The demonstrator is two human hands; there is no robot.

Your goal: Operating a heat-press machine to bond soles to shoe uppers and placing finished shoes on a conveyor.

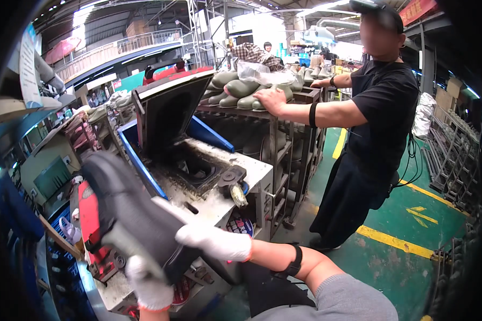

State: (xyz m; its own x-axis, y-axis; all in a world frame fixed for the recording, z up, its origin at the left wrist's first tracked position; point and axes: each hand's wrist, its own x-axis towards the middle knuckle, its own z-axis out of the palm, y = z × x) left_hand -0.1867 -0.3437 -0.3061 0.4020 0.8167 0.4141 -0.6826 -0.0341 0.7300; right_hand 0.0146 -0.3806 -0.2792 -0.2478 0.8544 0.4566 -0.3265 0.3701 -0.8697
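A black leather boot (136, 206), blurred by motion, is tilted in front of me with its toe toward the upper left. My left hand (149, 283), in a white knit glove, grips its lower end from beneath. My right hand (214, 241), gloved the same, holds the boot's right side near the opening; some of its fingers are hidden. Just beyond stands a white machine (257, 166) with its black lid (168, 107) raised over a dark, dirty recess (195, 168). A clamp-like metal part (232, 179) sits beside that recess.
A co-worker (380, 91) in dark clothes stands at the right, one hand on a rack (284, 125) of grey-green shoe lasts (243, 91). Blue panels (144, 152) flank the lid. A red machine part (88, 214) is close on the left. Yellow lines (393, 241) cross the green floor.
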